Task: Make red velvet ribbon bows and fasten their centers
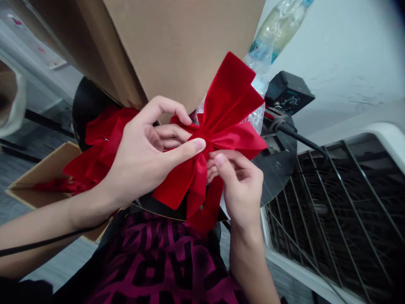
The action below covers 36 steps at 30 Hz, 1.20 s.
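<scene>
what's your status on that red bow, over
Left grip pinched on red velvet ribbon bow at its centre knot. Right grip pinching same knot from below. More red bows lie behind the left wrist.

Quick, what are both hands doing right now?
Left hand: closed, pinching the red bow at its knot.
Right hand: closed on the same knot.

I see the bow (221, 126) dead centre, between my hands. Left hand (142, 156) is on its left side, thumb across the knot. Right hand (240, 185) is just below the knot, to the right. Spare bows (98, 147) are piled left of it on the counter (278, 169). Open box (38, 177) sits further left and lower. Cardboard sheet (183, 46) stands behind everything. Plastic bag (259, 63) is behind the bow, upper right. Dial unit (289, 97) is right of the bag, wire grille (348, 211) far right beside the counter.
</scene>
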Available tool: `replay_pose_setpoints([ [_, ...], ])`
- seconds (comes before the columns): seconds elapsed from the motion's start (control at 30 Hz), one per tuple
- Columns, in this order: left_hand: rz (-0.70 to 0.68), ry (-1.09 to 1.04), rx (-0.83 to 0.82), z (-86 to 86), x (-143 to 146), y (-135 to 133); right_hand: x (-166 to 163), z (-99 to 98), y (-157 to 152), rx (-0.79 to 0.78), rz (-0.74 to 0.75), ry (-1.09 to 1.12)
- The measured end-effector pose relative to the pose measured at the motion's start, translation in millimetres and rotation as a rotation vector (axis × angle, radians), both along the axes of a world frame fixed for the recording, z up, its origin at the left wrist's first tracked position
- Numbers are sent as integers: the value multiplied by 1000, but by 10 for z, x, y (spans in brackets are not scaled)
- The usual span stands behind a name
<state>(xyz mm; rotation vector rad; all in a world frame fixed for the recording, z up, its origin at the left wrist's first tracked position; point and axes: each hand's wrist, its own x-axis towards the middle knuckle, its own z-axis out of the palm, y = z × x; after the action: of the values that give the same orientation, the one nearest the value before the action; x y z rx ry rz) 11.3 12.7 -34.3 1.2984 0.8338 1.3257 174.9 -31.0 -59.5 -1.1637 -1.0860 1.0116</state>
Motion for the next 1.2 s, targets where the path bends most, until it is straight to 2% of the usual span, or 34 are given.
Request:
replay_pose_setpoints([
  [0.1,27,29,48,-4,-3,0,-2,43,-44,15,35,-78],
  [0.2,54,91,57,4,5,-37,-70,70,-71,50,-18,-108],
  [0.27,75,133,76,9,16,-63,-123,54,-77,98,-80,-205],
  [0.33,110,146,101,2,32,-70,-158,9,-66,245,-190,-428],
  [0.4,144,134,104,-21,51,-56,-164,-50,-35,477,-286,-684],
  [0.47,146,117,78,-56,68,-27,-151,-102,3,652,-294,-824],
  [0.5,141,108,66,-74,74,-11,-144,-123,12,677,-266,-836],
  [0.57,139,92,57,-104,78,26,-144,-158,-16,602,-194,-787],
  [0.7,214,57,120,-117,50,156,-182,-236,-305,219,-68,-606],
  [0.8,337,28,222,-79,6,272,-101,-234,-586,2,209,-537],
  [0.87,332,7,233,-38,-26,305,38,-159,-677,-65,346,-556],
  [0.9,296,0,217,-17,-40,303,115,-104,-678,-71,314,-567],
  [0.97,197,-4,166,16,-65,268,239,13,-593,-48,131,-539],
  [1.03,92,-6,137,29,-81,213,274,104,-433,-13,-8,-422],
  [1.1,8,35,137,31,-88,156,211,147,-256,6,-31,-244],
  [1.2,-24,155,190,46,-86,75,29,133,-51,31,-55,6],
])
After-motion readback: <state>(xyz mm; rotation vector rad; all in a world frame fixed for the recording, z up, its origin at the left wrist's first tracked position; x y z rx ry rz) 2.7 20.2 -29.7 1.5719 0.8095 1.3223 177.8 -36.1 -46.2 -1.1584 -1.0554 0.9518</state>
